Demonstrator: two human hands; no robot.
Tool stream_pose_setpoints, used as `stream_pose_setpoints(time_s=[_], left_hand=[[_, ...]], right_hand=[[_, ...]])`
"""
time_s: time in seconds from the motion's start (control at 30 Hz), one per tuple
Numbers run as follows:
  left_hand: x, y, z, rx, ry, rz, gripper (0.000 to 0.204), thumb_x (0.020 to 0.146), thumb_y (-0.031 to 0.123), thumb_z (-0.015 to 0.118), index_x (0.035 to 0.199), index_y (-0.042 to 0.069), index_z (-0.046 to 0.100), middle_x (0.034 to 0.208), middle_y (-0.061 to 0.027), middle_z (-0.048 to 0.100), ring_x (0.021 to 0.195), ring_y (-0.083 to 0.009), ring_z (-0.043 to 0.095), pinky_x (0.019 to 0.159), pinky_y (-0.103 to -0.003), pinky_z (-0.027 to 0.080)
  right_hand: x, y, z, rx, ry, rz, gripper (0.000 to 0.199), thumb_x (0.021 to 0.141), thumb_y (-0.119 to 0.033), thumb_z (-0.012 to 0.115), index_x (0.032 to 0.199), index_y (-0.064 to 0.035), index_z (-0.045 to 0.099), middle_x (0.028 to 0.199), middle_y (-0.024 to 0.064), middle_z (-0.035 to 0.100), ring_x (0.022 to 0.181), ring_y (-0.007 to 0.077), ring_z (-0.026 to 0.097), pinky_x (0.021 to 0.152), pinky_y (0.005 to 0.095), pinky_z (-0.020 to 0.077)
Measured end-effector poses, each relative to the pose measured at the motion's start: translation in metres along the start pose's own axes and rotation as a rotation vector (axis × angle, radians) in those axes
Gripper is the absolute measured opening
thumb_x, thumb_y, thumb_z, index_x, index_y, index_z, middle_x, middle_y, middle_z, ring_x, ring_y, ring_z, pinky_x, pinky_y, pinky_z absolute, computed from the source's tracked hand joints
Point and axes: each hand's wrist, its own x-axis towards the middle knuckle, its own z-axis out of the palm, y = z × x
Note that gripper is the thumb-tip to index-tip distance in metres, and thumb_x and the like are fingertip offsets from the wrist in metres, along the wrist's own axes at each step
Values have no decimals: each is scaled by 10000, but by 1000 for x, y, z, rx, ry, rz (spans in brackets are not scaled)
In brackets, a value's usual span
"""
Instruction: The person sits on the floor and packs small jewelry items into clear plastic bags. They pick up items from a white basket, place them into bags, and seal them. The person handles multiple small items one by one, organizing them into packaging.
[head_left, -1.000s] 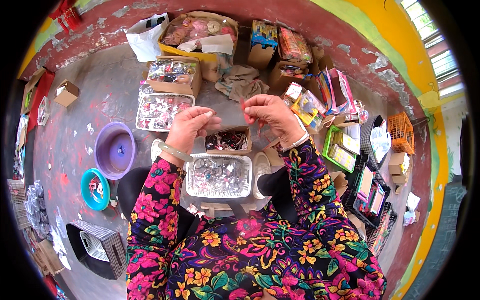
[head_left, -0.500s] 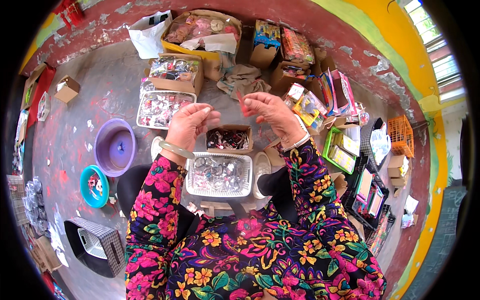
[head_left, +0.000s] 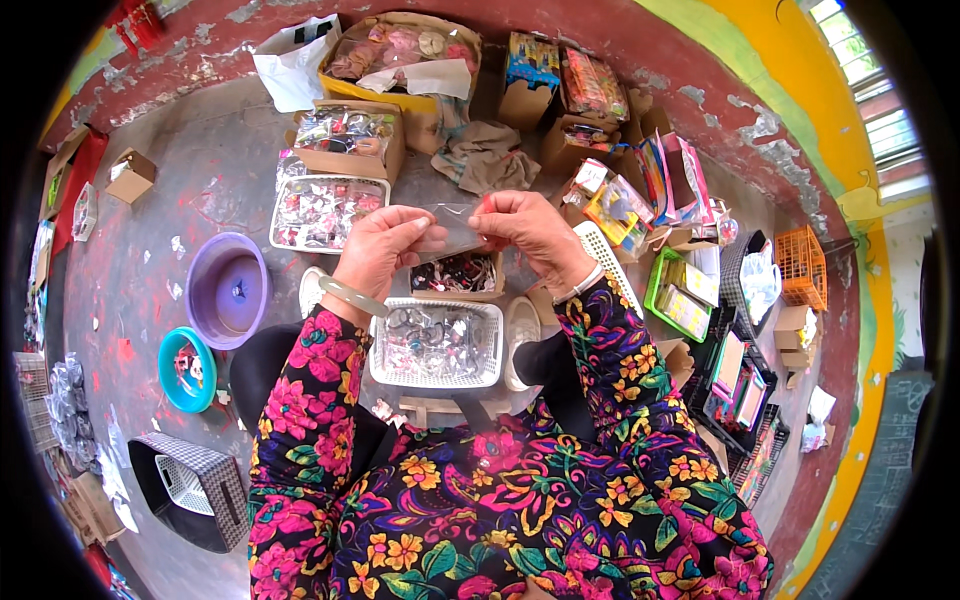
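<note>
My left hand [head_left: 388, 243] pinches one side of a small clear plastic bag [head_left: 455, 222], which is stretched between my two hands. My right hand [head_left: 535, 235] is closed at the bag's other side, with a bit of something red [head_left: 487, 207] showing by its fingertips; its kind is hidden. Below the bag, partly covered by it, stands a small cardboard box [head_left: 480, 283] of dark and red small items. Closer to me is a white plastic basket [head_left: 384, 352] holding many small clear-wrapped pieces.
A second white basket [head_left: 280, 243] of wrapped pieces and a cardboard box [head_left: 370, 168] stand beyond my left hand. Purple [head_left: 262, 290] and teal [head_left: 168, 372] basins are at left. At right are a green basket [head_left: 655, 290] and a black crate [head_left: 735, 440].
My hands have come closer together, and a clear bag now spans the gap between them. The red piece at my right fingertips is less visible than before.
</note>
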Motion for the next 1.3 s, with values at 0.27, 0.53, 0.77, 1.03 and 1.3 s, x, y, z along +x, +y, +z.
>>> stream_pose_setpoints(time_s=[0.27,0.53,0.77,1.03,1.3], left_hand=[[1,-3,0,-7,8,-10,137,862,127,555,969,56,603,880,-71,663,753,-104,629,581,-175,440],[-1,-1,-2,-26,-22,-4,140,863,114,547,977,48,594,893,-92,662,782,-148,648,585,-183,443],[7,-12,-11,149,102,91,284,814,59,572,1089,-1,536,985,-110,627,825,-111,606,630,-190,443],[5,-15,5,536,-71,494,442,728,0,647,1149,-17,514,1172,-124,521,857,-111,579,670,-230,491],[4,-22,13,358,-109,-20,242,863,58,527,1085,-33,566,998,-104,603,787,-147,608,653,-252,540]], right_hand=[[2,2,0,-35,26,-10,135,813,-179,636,791,-50,603,682,-14,576,605,57,535,577,195,422],[-1,-5,-13,-35,41,-44,114,828,-135,613,861,-26,613,755,29,624,670,80,581,632,200,462],[2,-3,-11,-140,73,-172,110,805,-92,622,861,2,612,771,22,626,671,89,569,621,204,446],[0,3,-3,-1071,44,-744,114,732,-41,593,844,-59,607,755,81,611,692,228,588,634,302,453],[-3,-4,17,-1010,76,-794,103,743,-50,581,842,-72,604,772,83,610,739,284,587,637,337,454]])
